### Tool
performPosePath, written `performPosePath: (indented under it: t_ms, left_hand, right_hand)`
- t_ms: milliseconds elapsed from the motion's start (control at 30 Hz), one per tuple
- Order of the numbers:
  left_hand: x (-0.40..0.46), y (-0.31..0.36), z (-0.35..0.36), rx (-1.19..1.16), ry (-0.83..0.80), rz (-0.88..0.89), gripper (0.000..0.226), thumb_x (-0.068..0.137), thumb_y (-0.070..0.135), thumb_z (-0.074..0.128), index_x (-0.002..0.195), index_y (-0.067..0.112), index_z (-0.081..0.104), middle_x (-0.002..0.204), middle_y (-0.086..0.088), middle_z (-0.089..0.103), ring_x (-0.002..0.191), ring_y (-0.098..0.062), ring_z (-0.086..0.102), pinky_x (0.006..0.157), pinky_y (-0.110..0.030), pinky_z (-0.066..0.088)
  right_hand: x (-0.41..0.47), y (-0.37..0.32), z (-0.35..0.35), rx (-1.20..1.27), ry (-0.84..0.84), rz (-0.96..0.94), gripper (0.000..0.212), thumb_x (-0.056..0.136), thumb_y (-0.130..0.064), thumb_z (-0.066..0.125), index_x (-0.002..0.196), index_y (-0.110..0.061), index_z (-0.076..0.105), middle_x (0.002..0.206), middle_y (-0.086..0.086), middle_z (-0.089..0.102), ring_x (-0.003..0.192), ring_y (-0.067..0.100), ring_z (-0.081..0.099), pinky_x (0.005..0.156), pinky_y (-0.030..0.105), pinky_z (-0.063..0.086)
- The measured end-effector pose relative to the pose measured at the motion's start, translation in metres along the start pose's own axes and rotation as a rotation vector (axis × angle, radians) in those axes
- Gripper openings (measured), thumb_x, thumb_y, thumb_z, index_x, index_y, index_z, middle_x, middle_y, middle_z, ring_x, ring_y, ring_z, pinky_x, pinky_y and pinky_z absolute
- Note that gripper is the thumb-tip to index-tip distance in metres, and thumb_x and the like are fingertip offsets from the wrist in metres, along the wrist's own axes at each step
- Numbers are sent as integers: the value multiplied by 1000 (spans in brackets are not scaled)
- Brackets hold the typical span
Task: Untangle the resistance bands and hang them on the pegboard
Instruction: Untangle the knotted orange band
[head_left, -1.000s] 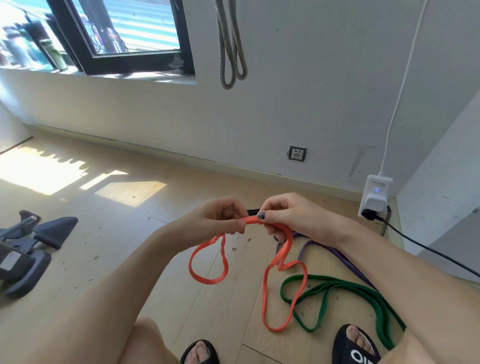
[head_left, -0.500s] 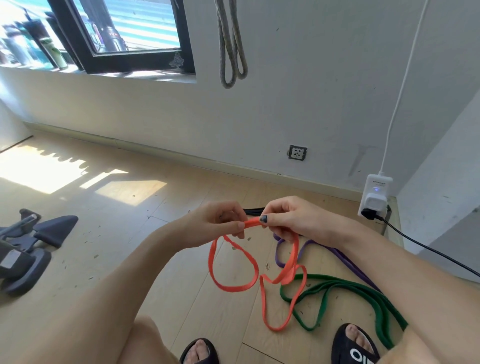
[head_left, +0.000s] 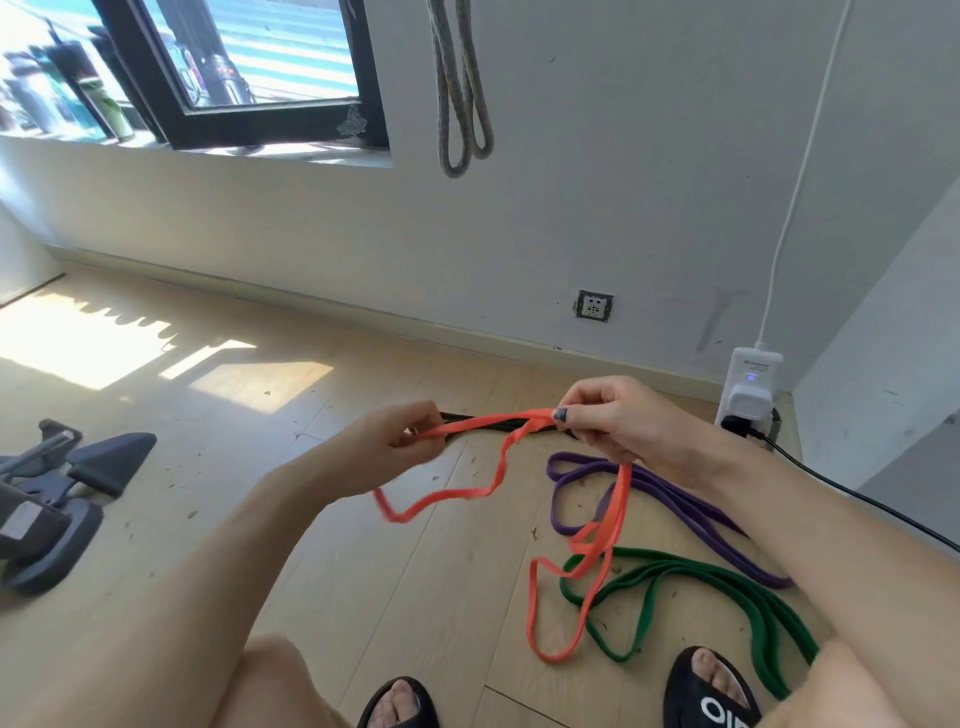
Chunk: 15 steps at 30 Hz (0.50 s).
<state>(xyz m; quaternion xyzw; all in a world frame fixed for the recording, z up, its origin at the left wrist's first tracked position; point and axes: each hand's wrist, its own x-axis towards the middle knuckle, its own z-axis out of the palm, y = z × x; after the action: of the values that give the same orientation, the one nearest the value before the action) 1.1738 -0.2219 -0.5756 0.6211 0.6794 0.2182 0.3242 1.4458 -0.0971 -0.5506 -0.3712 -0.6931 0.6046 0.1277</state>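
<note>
Fingers of left hand (head_left: 400, 441) and right hand (head_left: 613, 421) pinch flat orange rubber resistance band (head_left: 519, 423), stretched between them. Untangling step; next needs its twisted loop freed from green band (head_left: 727, 587) on floor.

The left end of the orange band (head_left: 524, 457) is motion-blurred where it dips below the left hand (head_left: 395, 441), and that hand's fingertips smear too, so their exact pinch is unclear. A black band (head_left: 488, 425) shows only as a short stretch between the hands; the right hand (head_left: 618, 421) covers its far end. The green band (head_left: 691, 577) vanishes under the right forearm. The grey rope (head_left: 460, 93) on the wall is cut off by the top edge, its hanging point unseen. Both sandals (head_left: 711, 696) run off the bottom edge.
</note>
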Motion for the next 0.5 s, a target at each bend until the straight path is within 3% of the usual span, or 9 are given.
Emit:
performPosePath:
  t_ms: [100, 167, 233, 333, 500]
  left_hand:
    - [-3, 8, 7, -148, -94, -7, 18, 99, 28, 64, 95, 11, 61, 77, 2, 61, 70, -15, 56, 73, -33, 53]
    - [-3, 17, 7, -269, -132, -6, 20, 105, 27, 54, 104, 11, 66, 91, -5, 71, 88, -26, 67, 86, -37, 57]
    - [-3, 23, 6, -336, -139, 4, 26, 108, 22, 45, 111, 13, 69, 99, -7, 73, 98, -24, 70, 93, -34, 58]
    - [-1, 24, 9, -309, -128, 21, 17, 104, 13, 55, 110, 14, 71, 96, -3, 74, 93, -16, 71, 89, -29, 58]
    - [5, 18, 16, -122, -18, 56, 7, 98, 10, 64, 101, 16, 64, 92, 0, 72, 84, -15, 74, 80, -39, 64]
  right_hand:
    - [1, -2, 0, 61, -2, 1, 13, 100, -10, 61, 90, -3, 65, 63, 4, 48, 46, 11, 24, 43, 24, 16]
    - [1, -2, 0, 55, -19, 7, 14, 101, -11, 60, 89, -5, 65, 63, 4, 48, 46, 11, 25, 42, 23, 18]
    - [1, -2, 3, 40, -38, 19, 16, 101, -12, 60, 87, -7, 66, 63, 3, 48, 46, 10, 25, 42, 22, 19]
    - [1, -3, 5, 52, -51, 29, 16, 101, -12, 59, 88, -7, 66, 62, 2, 48, 48, 11, 25, 43, 23, 19]
    - [1, -4, 7, 41, -65, 29, 14, 101, -11, 59, 93, -2, 66, 61, 2, 49, 48, 12, 24, 46, 25, 17]
